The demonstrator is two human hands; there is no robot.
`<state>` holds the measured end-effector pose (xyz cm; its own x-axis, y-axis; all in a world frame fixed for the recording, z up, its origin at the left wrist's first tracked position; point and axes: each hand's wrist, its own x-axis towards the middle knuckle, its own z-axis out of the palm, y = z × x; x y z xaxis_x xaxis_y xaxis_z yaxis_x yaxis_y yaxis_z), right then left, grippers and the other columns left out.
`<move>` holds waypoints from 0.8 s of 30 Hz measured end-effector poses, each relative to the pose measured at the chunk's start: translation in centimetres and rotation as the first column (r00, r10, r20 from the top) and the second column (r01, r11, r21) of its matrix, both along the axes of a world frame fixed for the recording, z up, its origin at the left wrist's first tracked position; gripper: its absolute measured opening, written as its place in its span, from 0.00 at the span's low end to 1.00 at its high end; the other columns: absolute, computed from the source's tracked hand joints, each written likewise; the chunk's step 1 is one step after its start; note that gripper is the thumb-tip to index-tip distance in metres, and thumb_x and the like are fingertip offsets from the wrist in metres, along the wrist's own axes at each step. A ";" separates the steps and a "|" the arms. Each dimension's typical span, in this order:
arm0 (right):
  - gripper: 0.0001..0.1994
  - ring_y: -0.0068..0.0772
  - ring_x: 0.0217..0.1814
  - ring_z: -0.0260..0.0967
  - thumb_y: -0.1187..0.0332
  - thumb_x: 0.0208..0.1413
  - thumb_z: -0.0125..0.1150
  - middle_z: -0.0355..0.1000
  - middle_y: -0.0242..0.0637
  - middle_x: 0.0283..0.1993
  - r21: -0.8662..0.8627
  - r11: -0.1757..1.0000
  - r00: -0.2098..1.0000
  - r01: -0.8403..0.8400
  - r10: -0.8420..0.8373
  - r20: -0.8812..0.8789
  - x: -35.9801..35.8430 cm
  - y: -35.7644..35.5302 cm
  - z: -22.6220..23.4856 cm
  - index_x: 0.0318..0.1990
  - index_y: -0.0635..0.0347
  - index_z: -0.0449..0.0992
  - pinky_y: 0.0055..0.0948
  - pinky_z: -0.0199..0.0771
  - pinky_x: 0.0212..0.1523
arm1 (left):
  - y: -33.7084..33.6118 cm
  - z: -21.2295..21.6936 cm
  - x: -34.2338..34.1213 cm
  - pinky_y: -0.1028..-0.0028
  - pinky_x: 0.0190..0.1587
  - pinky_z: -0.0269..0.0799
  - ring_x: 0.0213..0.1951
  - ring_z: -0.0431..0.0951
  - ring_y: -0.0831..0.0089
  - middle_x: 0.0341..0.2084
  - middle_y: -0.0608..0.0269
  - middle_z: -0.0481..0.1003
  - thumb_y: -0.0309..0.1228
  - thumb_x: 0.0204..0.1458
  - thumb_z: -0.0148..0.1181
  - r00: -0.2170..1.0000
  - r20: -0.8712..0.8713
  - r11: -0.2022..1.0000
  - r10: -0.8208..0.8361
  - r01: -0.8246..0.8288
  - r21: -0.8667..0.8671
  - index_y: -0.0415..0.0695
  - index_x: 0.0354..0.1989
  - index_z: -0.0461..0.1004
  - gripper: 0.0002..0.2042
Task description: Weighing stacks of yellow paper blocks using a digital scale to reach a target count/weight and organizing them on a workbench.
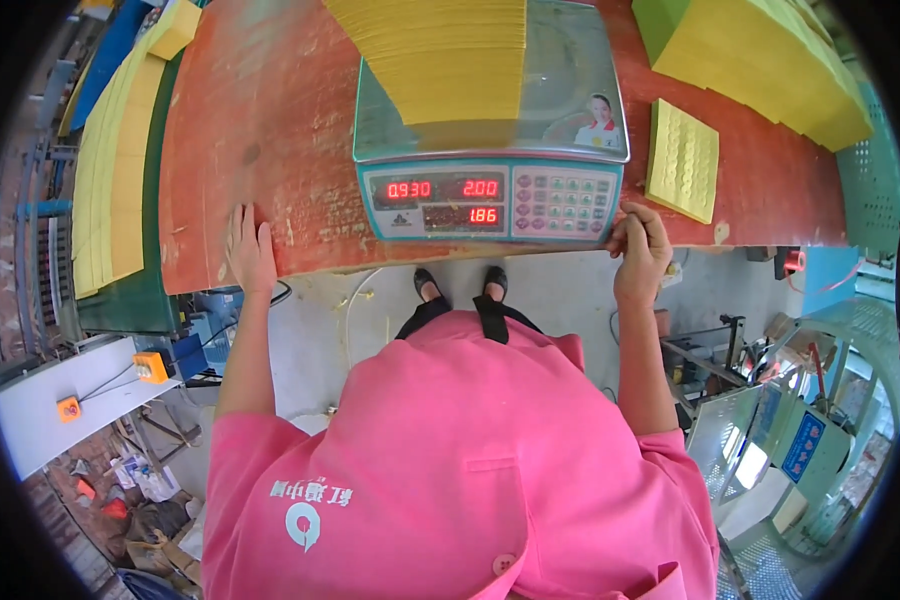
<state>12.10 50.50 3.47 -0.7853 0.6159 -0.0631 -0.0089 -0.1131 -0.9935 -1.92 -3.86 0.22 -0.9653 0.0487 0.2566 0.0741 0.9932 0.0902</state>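
Observation:
A teal-edged digital scale point(565, 205) with a metal pan, a lit red display and a keypad stands at the table's near edge. On its pan rests a thick stack of yellow sheets point(450, 60), cut off by the upper rim of the view. To the left, my left hand point(250, 248) lies on the red table point(270, 130) at its front edge, fingers stretched out and holding nothing. My right hand point(642, 250) is by the scale's lower right corner, its fingers curled in. What they grip, if anything, is hidden.
A small yellow block with a bumpy patterned top point(683, 160) lies right of the scale. Behind it is a large yellow stack point(770, 75). Another long yellow stack point(110, 190) stands at the far left. Machine frames with a green cabinet point(800, 450) stand low on the right.

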 end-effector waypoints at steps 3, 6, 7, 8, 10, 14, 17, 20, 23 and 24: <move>0.08 0.18 0.21 0.62 0.74 0.62 0.50 0.67 0.30 0.24 -0.019 0.999 0.998 -0.043 0.042 -0.045 0.2 0.0 0.5 0.43 0.65 0.76 0.18 0.59 0.22 | -0.3 1.4 0.2 0.59 0.66 0.55 0.65 0.62 0.53 0.64 0.53 0.63 0.42 0.62 0.48 0.995 -0.100 0.998 0.005 -0.011 -0.054 0.48 0.63 0.67 0.22; 0.07 0.18 0.19 0.61 0.75 0.62 0.49 0.66 0.31 0.22 0.108 0.991 0.997 -0.075 0.074 0.008 0.4 0.6 0.8 0.41 0.66 0.75 0.19 0.58 0.20 | 2.6 6.3 -2.2 0.64 0.60 0.65 0.57 0.71 0.58 0.56 0.53 0.72 0.37 0.63 0.50 0.967 0.244 0.887 0.077 -0.178 0.427 0.44 0.55 0.73 0.16; 0.07 0.19 0.19 0.60 0.75 0.62 0.49 0.66 0.31 0.22 0.102 0.991 0.996 -0.086 0.086 0.003 0.6 0.8 -0.1 0.40 0.66 0.74 0.20 0.58 0.20 | 5.7 9.0 -2.8 0.66 0.59 0.67 0.56 0.73 0.60 0.53 0.53 0.74 0.34 0.62 0.52 0.988 0.150 0.815 0.035 -0.116 0.568 0.42 0.52 0.75 0.14; 0.07 0.18 0.19 0.60 0.75 0.62 0.49 0.66 0.30 0.22 0.080 0.994 0.997 -0.078 0.078 0.000 0.8 0.7 -0.4 0.39 0.66 0.74 0.19 0.58 0.20 | 8.6 12.1 -3.5 0.67 0.59 0.66 0.57 0.73 0.62 0.54 0.55 0.74 0.30 0.60 0.54 0.996 -0.014 0.753 -0.087 0.075 0.653 0.41 0.51 0.75 0.13; 0.07 0.18 0.19 0.60 0.75 0.62 0.49 0.65 0.30 0.21 0.069 0.995 0.997 -0.074 0.076 -0.023 0.9 0.4 -0.4 0.39 0.65 0.74 0.19 0.58 0.19 | 14.8 19.6 -3.2 0.68 0.60 0.65 0.58 0.72 0.64 0.55 0.56 0.73 0.24 0.57 0.57 0.916 -0.262 0.671 -0.305 0.401 0.624 0.39 0.50 0.75 0.13; 0.07 0.16 0.19 0.60 0.76 0.62 0.48 0.65 0.29 0.21 -0.011 0.998 0.999 -0.054 0.053 -0.010 1.6 0.4 0.4 0.40 0.65 0.75 0.18 0.59 0.20 | 24.1 30.2 -3.7 0.67 0.62 0.63 0.60 0.70 0.63 0.56 0.56 0.72 0.23 0.50 0.62 0.637 -0.430 0.482 -0.640 0.768 0.421 0.38 0.49 0.76 0.15; 0.08 0.16 0.20 0.61 0.77 0.63 0.47 0.65 0.28 0.22 -0.019 0.997 0.997 -0.073 0.072 -0.035 1.1 0.1 0.2 0.41 0.64 0.75 0.18 0.59 0.20 | 26.5 31.9 -6.9 0.68 0.61 0.64 0.58 0.71 0.64 0.56 0.57 0.73 0.24 0.49 0.65 0.580 -0.426 0.435 -0.694 0.810 0.394 0.39 0.48 0.76 0.16; 0.08 0.16 0.20 0.61 0.77 0.62 0.47 0.65 0.28 0.22 -0.020 0.998 0.997 -0.063 0.062 -0.053 0.9 0.0 0.2 0.41 0.64 0.75 0.18 0.59 0.20 | 27.3 31.9 -9.6 0.69 0.59 0.65 0.55 0.73 0.66 0.53 0.57 0.74 0.26 0.48 0.67 0.556 -0.368 0.388 -0.745 0.810 0.439 0.40 0.47 0.77 0.16; 0.08 0.16 0.20 0.60 0.76 0.62 0.48 0.65 0.28 0.22 -0.018 0.999 0.997 -0.040 0.039 -0.061 0.9 -0.1 -0.1 0.41 0.65 0.75 0.18 0.59 0.20 | 27.8 32.0 -10.1 0.71 0.58 0.66 0.54 0.74 0.69 0.51 0.59 0.76 0.26 0.48 0.67 0.574 -0.312 0.368 -0.757 0.769 0.522 0.39 0.44 0.77 0.14; 0.08 0.17 0.20 0.60 0.75 0.62 0.48 0.65 0.28 0.22 -0.007 0.999 0.998 -0.033 0.032 -0.058 0.9 0.0 -0.1 0.41 0.65 0.75 0.18 0.59 0.19 | 28.0 32.1 -10.2 0.72 0.58 0.66 0.53 0.74 0.70 0.49 0.60 0.77 0.26 0.48 0.67 0.601 -0.296 0.369 -0.742 0.735 0.569 0.39 0.43 0.78 0.13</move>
